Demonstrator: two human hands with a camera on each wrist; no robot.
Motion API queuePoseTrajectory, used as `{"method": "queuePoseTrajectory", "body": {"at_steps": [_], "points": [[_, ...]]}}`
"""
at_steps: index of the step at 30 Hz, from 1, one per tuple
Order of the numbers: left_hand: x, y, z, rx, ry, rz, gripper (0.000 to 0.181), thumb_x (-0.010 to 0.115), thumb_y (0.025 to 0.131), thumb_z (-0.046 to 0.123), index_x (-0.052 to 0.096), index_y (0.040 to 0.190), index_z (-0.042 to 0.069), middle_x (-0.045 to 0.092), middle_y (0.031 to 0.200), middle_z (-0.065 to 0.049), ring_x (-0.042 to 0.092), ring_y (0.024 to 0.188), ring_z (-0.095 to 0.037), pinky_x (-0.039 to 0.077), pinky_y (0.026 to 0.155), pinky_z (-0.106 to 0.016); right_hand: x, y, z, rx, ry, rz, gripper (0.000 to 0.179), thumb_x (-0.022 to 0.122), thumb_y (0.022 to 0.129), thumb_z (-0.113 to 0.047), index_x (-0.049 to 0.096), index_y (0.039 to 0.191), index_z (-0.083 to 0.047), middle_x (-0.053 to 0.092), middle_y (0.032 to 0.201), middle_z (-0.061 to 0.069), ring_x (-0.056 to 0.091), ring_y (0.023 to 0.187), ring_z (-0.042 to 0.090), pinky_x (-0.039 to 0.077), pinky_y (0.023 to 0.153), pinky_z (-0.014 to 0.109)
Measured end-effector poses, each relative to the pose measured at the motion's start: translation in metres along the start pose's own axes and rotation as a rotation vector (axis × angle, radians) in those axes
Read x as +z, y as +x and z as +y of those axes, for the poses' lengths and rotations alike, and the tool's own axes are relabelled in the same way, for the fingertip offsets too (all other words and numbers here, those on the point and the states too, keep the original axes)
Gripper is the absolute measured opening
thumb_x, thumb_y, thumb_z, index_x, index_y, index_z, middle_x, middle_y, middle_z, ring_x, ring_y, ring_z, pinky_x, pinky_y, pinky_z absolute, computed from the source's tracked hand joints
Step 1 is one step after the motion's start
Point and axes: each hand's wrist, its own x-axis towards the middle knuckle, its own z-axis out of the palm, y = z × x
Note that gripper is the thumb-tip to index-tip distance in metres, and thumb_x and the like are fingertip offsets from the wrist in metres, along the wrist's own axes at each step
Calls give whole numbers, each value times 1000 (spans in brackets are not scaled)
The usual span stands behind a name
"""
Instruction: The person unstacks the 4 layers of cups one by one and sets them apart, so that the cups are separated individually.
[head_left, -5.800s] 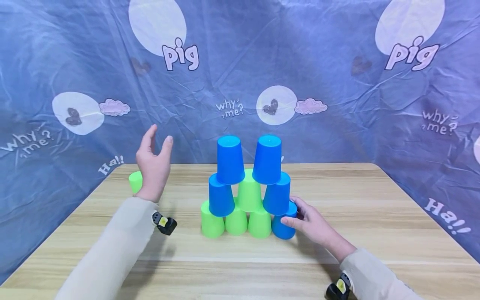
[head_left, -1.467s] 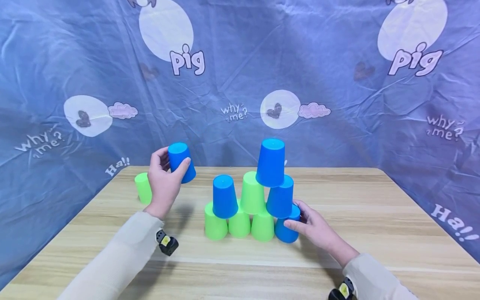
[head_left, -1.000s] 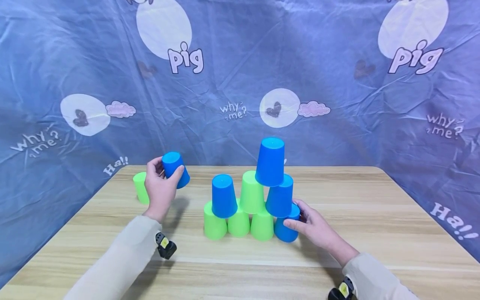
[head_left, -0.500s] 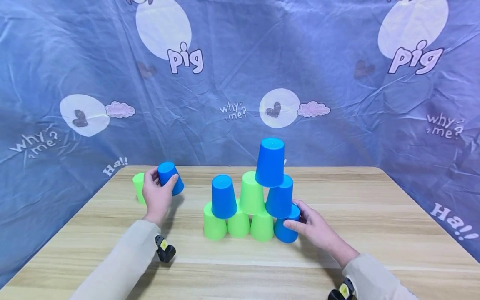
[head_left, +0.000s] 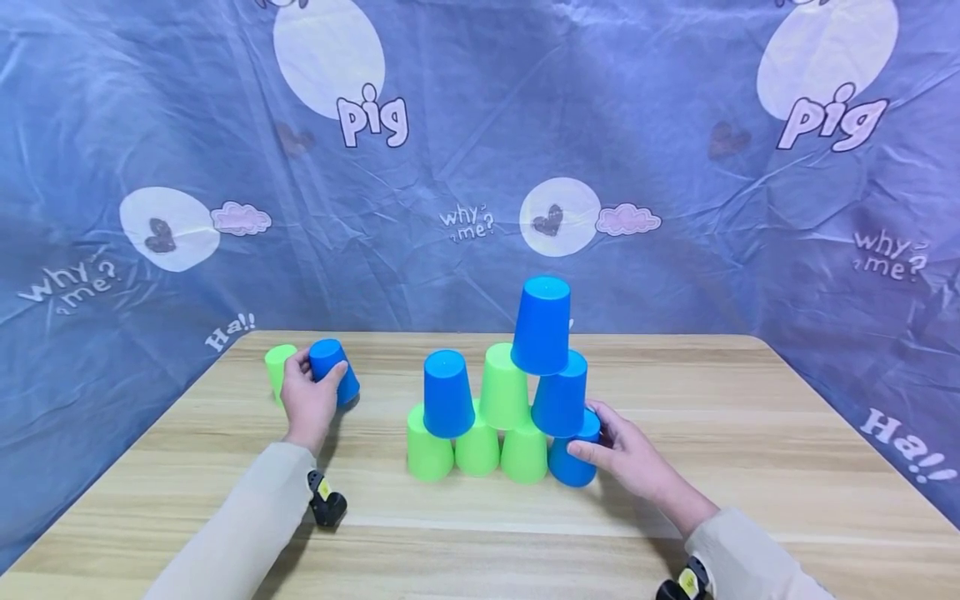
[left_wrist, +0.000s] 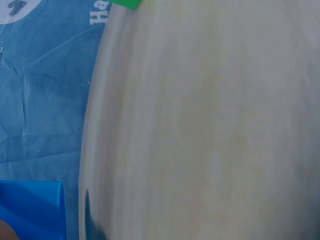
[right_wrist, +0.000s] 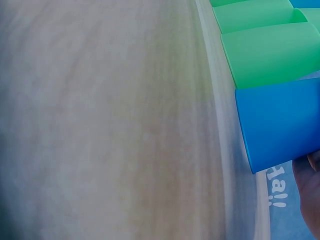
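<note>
My left hand (head_left: 309, 404) grips an upside-down blue cup (head_left: 330, 371) between thumb and fingers, slightly tilted and low over the table at the left. In the left wrist view, a narrow gap shows between that cup's rim (left_wrist: 61, 212) and the tabletop. Just left of the hand stands a green cup (head_left: 278, 367), partly hidden by it. My right hand (head_left: 630, 450) holds the blue cup (head_left: 572, 462) at the right end of a cup pyramid's bottom row, thumb in front, fingers behind. Above it are a middle-row blue cup (head_left: 558, 396) and a top blue cup (head_left: 542, 325).
The pyramid's bottom row continues left with green cups (head_left: 430, 454). Its middle row also has a blue cup (head_left: 447, 392) on the left and a green cup (head_left: 504, 387) in the centre. A patterned blue cloth (head_left: 465, 125) hangs behind the wooden table (head_left: 480, 550).
My left hand took the upper-left blue cup off the pyramid, carried it left and has lowered it beside the lone green cup. My right hand keeps its hold on the bottom blue cup.
</note>
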Motion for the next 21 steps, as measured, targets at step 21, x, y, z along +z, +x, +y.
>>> {"method": "queuePoseTrajectory", "body": {"at_steps": [21], "points": [[-7, 5, -8, -85, 62, -6, 61, 65, 85, 14, 32, 135, 0, 39, 139, -25, 37, 129, -38, 31, 107, -52, -2, -2, -2, -28, 11, -10, 62, 61, 89, -27, 32, 140, -7, 45, 136, 20, 41, 125, 41, 40, 98, 56]]}}
